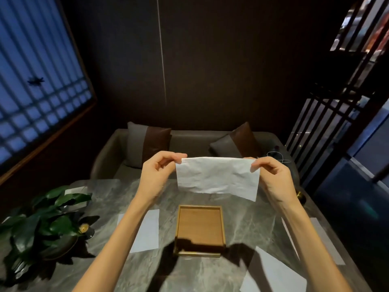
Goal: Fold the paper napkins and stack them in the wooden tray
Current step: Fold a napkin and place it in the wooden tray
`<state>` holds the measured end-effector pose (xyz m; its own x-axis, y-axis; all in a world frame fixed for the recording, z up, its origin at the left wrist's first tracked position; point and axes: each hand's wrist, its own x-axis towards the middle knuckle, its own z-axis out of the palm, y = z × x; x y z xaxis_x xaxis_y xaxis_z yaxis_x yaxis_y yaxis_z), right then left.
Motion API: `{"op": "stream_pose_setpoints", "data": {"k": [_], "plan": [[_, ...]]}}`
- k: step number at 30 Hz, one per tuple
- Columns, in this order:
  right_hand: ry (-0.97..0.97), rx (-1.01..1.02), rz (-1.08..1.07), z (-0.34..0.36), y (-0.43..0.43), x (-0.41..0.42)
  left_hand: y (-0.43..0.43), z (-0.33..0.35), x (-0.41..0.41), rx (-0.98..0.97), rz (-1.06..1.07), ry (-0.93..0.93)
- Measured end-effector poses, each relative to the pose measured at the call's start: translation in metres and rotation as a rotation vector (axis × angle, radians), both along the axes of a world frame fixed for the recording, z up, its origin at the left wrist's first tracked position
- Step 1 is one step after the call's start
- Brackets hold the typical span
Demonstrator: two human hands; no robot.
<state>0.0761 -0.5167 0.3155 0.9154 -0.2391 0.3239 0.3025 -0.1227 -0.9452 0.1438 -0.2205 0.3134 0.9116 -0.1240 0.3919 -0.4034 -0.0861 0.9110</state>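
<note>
I hold a white paper napkin (217,175) up in the air above the far side of the table. My left hand (157,173) pinches its upper left corner and my right hand (273,178) pinches its upper right corner, so it hangs stretched between them. Below it, a square wooden tray (181,224) sits on the grey marble table (242,224) with nothing in it. More white napkins lie flat on the table: one (147,232) left of the tray, one (275,275) at the near right, and one (324,239) along the right edge.
A green leafy plant (48,218) in a dark dish stands at the table's left side. Beyond the table is a grey sofa (189,142) with two cushions. A dark slatted screen (328,123) rises at the right.
</note>
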Motion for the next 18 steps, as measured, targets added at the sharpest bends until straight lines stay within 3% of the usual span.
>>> {"op": "stream_pose_setpoints", "data": {"k": [12,16,18], "plan": [[-0.018,0.088,0.122,0.006,-0.009,0.004,-0.012,0.006,0.027,-0.061,0.064,0.038],[-0.030,-0.265,-0.051,0.020,0.003,0.007,-0.023,0.005,0.025,0.085,0.196,-0.037],[-0.047,-0.446,-0.009,0.035,0.009,0.009,-0.030,0.003,0.021,0.249,0.105,-0.143]]}}
